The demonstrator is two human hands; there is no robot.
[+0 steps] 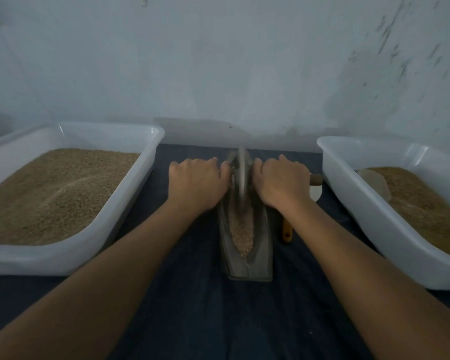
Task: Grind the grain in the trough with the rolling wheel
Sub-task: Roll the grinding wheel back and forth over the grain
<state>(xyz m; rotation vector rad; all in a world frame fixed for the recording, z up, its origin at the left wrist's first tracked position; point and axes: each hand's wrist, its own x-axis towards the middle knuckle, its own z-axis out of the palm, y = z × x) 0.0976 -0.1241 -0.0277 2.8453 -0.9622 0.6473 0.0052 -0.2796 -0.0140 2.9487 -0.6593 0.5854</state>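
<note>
2 tubs (130,203) (348,203) (grain-filled), 1 trough (260,255), 1 wheel (242,175).

Dim, bluish, motion-blurred, wide-angle-warped edges.

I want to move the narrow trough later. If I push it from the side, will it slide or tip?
The trough looks narrow and tall-sided, so a side push may tip it. It sits on dark cloth, which probably resists sliding. The wheel standing in it, with grain inside, likely adds weight.
</note>
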